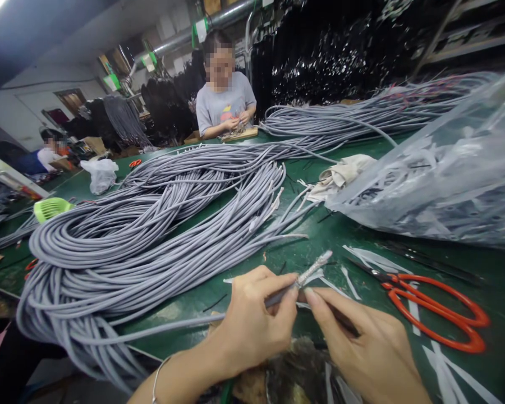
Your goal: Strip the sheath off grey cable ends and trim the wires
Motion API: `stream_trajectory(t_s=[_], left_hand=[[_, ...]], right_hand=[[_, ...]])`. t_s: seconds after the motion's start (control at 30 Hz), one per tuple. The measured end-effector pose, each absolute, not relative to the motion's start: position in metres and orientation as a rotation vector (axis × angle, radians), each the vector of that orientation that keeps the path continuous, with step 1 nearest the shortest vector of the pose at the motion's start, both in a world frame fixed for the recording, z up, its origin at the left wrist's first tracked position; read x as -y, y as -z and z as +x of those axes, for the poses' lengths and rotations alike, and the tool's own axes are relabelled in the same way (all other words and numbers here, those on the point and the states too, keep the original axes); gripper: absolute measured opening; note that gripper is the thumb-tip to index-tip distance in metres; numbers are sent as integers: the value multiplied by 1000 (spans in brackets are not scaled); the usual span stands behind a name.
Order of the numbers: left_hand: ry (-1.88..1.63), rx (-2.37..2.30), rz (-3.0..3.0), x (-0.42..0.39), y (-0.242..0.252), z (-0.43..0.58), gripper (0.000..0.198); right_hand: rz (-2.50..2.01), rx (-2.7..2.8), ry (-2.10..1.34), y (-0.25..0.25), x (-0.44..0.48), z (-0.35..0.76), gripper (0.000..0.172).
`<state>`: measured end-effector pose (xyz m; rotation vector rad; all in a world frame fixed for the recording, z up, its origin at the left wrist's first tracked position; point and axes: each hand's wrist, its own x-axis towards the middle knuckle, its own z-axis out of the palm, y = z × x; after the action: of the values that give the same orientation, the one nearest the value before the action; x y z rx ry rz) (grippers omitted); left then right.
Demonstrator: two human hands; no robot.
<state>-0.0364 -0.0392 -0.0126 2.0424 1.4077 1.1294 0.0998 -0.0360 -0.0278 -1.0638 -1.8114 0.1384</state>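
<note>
A grey cable (168,324) runs from the large bundle to my left hand (263,311), whose thumb and fingers pinch it near its end. Past the fingertips the jacket is off, and a pale, silvery braided end (315,266) points up and to the right. My right hand (357,336) is closed, its thumb and forefinger pressed together right beside the base of this bare end. What lies between those fingers is hidden. Orange-handled scissors (437,308) lie on the table to the right of my right hand.
Coiled grey cables (151,241) fill the left and middle of the green table (340,224). A clear plastic bag (441,174) bulges at right, beside a cloth (340,174). White strips (374,258) are scattered about. Across the table sits a co-worker (225,95); a green basket (53,209) stands left.
</note>
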Motion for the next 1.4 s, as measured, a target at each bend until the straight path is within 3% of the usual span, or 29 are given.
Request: stream_trajectory(t_s=[0.2, 0.53, 1.0, 1.23, 1.4], left_hand=[[-1090, -1446, 1978, 41, 8, -35, 20], [-1319, -1453, 2055, 40, 16, -35, 17], [-1317, -1351, 2171, 43, 19, -34, 17], [-1002, -1589, 2175, 24, 25, -37, 18], [-975, -1510, 1856, 6, 15, -48, 20]], right_hand=[[-983, 1810, 59, 31, 38, 101, 20], [-1018, 1814, 61, 28, 37, 104, 22], [-1115, 1781, -218, 28, 36, 102, 29], [-748, 1978, 5, 27, 59, 102, 19], [-1010, 1764, -30, 34, 47, 106, 15]])
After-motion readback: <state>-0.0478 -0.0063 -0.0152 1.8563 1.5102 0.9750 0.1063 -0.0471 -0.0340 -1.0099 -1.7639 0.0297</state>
